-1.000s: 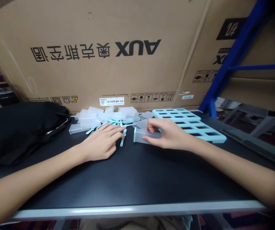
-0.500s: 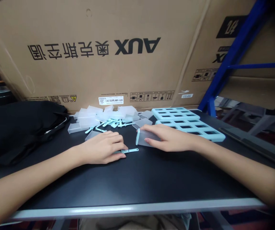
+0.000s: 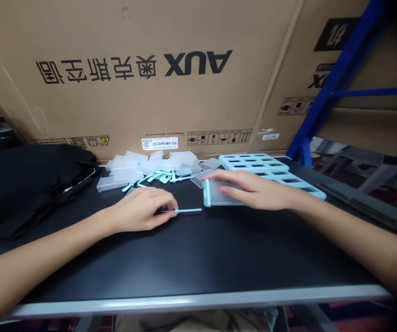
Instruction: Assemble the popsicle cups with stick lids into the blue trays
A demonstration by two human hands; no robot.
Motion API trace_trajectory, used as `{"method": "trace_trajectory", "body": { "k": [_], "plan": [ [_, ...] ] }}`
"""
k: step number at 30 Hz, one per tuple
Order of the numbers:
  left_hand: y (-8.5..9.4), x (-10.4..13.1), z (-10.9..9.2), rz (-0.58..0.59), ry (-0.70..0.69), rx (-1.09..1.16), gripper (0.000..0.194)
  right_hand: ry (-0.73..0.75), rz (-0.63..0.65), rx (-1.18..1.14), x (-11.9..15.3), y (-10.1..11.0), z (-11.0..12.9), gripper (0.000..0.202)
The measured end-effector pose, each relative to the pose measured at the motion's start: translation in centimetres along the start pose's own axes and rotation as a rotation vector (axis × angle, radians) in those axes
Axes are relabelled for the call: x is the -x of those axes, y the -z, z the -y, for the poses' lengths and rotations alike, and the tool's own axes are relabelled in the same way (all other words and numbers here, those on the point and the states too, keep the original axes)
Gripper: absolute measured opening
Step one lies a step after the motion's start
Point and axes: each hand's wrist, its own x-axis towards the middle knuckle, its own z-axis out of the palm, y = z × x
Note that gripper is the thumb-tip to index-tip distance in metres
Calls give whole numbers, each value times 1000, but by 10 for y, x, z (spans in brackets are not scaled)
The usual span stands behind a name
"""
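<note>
Two bare hands work over the dark desk [image 3: 191, 258], each gripping something. The left hand [image 3: 148, 210] pinches a thin light-blue strip [image 3: 190, 210] between thumb and fingers; its free end points right, toward the box in the other hand. The right hand [image 3: 250, 190] is closed around a translucent box [image 3: 217, 197], fingers over the top and far side, with a light-blue cap at the box's left end. The frosted walls and the fingers hide the inside, so its contents cannot be told.

Several more translucent boxes [image 3: 126, 173] lie heaped at the far side of the desk, left of centre, tipped at various angles; whether they contain anything is unclear. Loose light-blue pieces [image 3: 164, 176] lie along the heap's near edge. To the right are two light-blue racks, a far one [image 3: 224, 159] and a near one [image 3: 318, 193], with rows of rectangular openings that look dark; the right hand and forearm partly cover the near one. Black fabric [image 3: 28, 184] lies at the left, and a large cardboard carton [image 3: 198, 103] stands behind everything.
</note>
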Motion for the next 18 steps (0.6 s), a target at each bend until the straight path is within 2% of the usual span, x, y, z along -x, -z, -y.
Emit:
{"method": "trace_trajectory", "body": {
  "k": [3,6,13,18],
  "plan": [
    [-3,0,2,-67,40,97,16,50,92,-26,2,-1,5,40],
    [-5,-1,-1,-142,45,182,16,85,109,-50,1,-10,12,42],
    [-12,-4,-16,-262,38,374,14,194,-11,-152,-2,-32,28,51],
    [-13,-3,-17,-352,58,500,18,246,-48,-187,-4,-31,28,45]
  ]
}}
